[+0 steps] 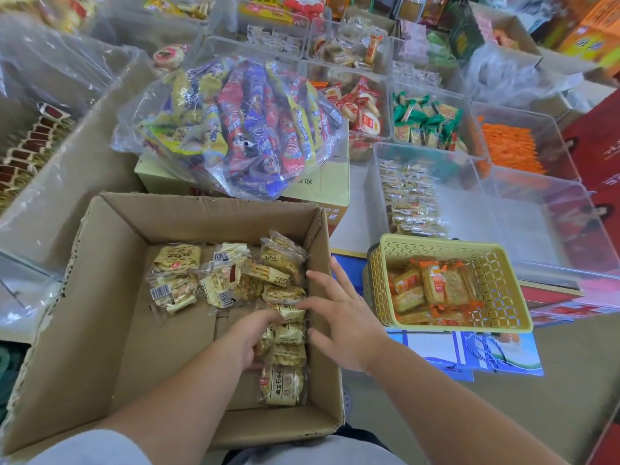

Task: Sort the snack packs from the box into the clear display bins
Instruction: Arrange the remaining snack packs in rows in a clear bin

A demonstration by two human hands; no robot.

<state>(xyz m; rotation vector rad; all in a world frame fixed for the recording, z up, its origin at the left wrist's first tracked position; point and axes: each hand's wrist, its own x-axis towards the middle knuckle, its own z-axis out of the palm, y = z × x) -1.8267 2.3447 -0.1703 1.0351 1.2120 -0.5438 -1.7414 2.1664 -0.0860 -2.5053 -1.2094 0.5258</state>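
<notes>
Box (110, 297): packs (285, 330) rowed along right wall | left hand (250, 344) apparently clasping several | right hand (339, 313) fingers spread, steadying row.

left hand's fingers (265, 322) hidden among snack packs (289, 333), both forearms cut off at bottom edge

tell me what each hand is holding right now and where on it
The left hand has its fingers curled around a cream snack pack in the box, at its left edge. The right hand is open and holds nothing.

Bright, even light; edges bowed, far shelves softly blurred.
</notes>
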